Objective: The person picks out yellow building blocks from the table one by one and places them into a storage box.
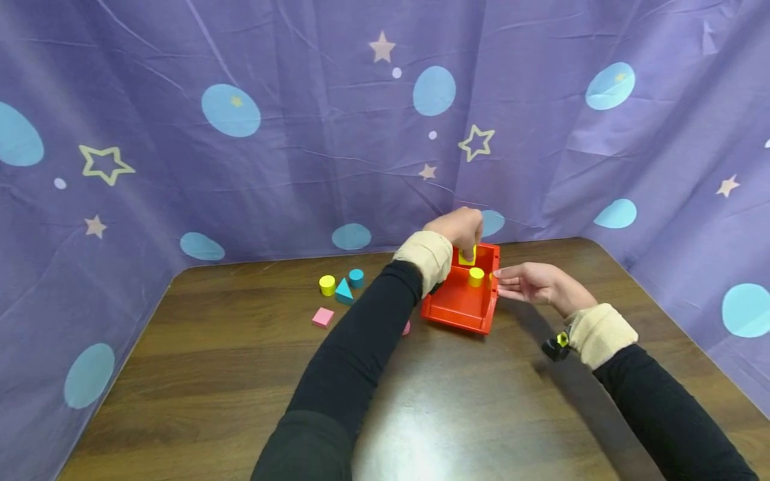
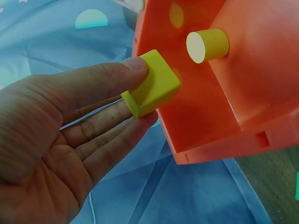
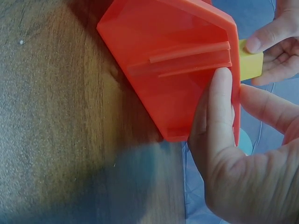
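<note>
My left hand (image 1: 460, 227) pinches a yellow rectangular block (image 2: 154, 81) between thumb and fingers at the far side of a red plastic bin (image 1: 460, 304). In the left wrist view, the block is level with the bin's rim. Inside the bin stands a yellow cylinder (image 1: 476, 277). The right side wall of the bin is gripped by my right hand (image 3: 252, 149), its thumb on one face and its fingers on the other. That hand partly hides the wall's edge.
Left of the bin lie a yellow cylinder (image 1: 327, 286), a blue cylinder (image 1: 356, 278), a blue triangular block (image 1: 344, 292) and a pink square block (image 1: 323, 317). Another pink piece (image 1: 406, 328) shows partly behind the left forearm. A purple patterned curtain (image 1: 289, 147) hangs behind the wooden table (image 1: 180, 374).
</note>
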{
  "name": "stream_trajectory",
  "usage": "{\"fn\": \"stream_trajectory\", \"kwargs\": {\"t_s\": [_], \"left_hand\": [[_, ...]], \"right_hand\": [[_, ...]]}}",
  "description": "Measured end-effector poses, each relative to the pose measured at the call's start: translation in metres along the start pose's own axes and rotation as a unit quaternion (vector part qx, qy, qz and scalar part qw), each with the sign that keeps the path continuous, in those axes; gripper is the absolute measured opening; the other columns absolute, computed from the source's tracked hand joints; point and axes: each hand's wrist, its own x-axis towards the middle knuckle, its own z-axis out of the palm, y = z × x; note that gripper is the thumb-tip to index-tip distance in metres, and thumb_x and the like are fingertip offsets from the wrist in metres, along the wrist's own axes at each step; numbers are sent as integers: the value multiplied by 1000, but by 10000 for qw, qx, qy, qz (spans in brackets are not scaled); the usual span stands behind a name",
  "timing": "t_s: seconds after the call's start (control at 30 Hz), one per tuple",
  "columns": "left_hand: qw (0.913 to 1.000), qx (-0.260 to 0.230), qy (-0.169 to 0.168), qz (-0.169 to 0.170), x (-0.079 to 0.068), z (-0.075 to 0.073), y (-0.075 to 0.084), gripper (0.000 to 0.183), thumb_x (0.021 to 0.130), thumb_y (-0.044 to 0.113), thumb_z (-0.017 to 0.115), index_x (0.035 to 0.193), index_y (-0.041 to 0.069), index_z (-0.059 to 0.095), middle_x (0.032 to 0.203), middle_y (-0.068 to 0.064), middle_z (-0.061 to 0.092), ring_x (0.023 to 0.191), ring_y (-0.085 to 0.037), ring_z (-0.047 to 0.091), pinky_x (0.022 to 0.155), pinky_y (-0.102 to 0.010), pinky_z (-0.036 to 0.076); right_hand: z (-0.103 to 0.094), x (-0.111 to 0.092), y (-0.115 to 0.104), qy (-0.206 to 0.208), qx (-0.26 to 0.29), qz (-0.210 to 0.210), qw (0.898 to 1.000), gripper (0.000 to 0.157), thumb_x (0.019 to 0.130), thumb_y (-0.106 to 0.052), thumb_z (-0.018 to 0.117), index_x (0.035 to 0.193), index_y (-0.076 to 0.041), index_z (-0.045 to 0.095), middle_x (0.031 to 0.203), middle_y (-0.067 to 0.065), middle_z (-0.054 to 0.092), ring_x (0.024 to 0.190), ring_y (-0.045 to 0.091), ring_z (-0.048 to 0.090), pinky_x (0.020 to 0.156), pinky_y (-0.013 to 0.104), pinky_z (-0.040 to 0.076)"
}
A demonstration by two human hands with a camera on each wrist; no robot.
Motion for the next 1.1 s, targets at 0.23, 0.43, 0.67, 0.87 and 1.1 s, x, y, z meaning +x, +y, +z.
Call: {"fn": "stream_trajectory", "kwargs": {"t_s": [0.23, 0.43, 0.67, 0.87, 1.1], "left_hand": [[9998, -30, 126, -117, 6, 7, 3, 15, 80, 6, 84, 78, 10, 70, 80, 1, 64, 76, -14, 57, 67, -23, 50], [9990, 77, 270, -335, 8, 13, 7, 12, 82, 6, 83, 83, 11, 72, 86, 0, 67, 80, -15, 59, 71, -23, 52], [9976, 280, 198, -607, 9, 19, 10, 15, 82, 5, 82, 92, 12, 73, 97, 0, 68, 84, -16, 57, 71, -24, 52], [9963, 466, 205, -690, 10, 22, 8, 23, 80, 5, 84, 99, 11, 73, 105, -2, 68, 89, -16, 58, 76, -25, 54], [9955, 551, 257, -723, 13, 28, 6, 25, 80, 7, 85, 102, 11, 75, 110, -2, 68, 92, -16, 59, 80, -27, 55]], "right_hand": [[1, 0, -1, -46, -48, -39, 10000, 32, 107, -4, 40, 91, -7, 68, 90, 3, 70, 85, 11, 69, 84, 24, 59], [1, 0, 0, -17, -46, -38, 10000, 32, 106, -4, 41, 90, -9, 68, 89, 2, 70, 84, 11, 69, 83, 23, 59], [0, 1, 1, -30, 26, 9, 10000, 34, 107, -4, 40, 90, -8, 69, 87, 3, 70, 83, 11, 69, 82, 23, 60], [1, 0, 0, -2, 25, -23, 10000, 31, 106, -4, 41, 91, -7, 68, 88, 3, 71, 83, 12, 70, 82, 24, 60], [1, 0, 1, 1, 13, -18, 10000, 30, 106, -4, 41, 92, -7, 67, 89, 3, 70, 84, 12, 69, 83, 24, 60]]}}
